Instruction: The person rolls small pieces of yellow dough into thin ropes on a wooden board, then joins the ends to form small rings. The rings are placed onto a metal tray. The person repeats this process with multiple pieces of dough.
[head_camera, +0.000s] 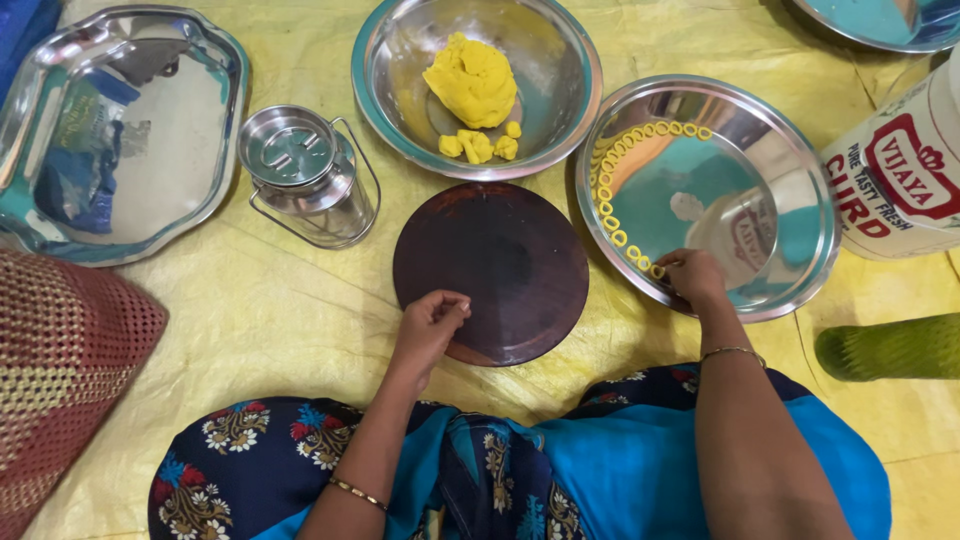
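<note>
A round dark wooden board (500, 260) lies on the yellow sheet in front of me. My left hand (430, 322) rests on the board's near left edge, fingers curled in, nothing visible in them. My right hand (690, 275) reaches into the steel plate (790, 260) on the right, fingertips pinched at the near end of a curved row of small yellow dough rings (620, 165) along the plate's left rim. A steel bowl (560, 110) beyond the board holds a lump of yellow dough (472, 78) and a few small pieces (478, 146).
A small lidded steel can with a handle (305, 175) stands left of the board. A steel tray (190, 150) lies at far left, a white plastic tub (900, 170) at right, a red woven cushion (60, 360) at lower left, a green object (890, 345) at right.
</note>
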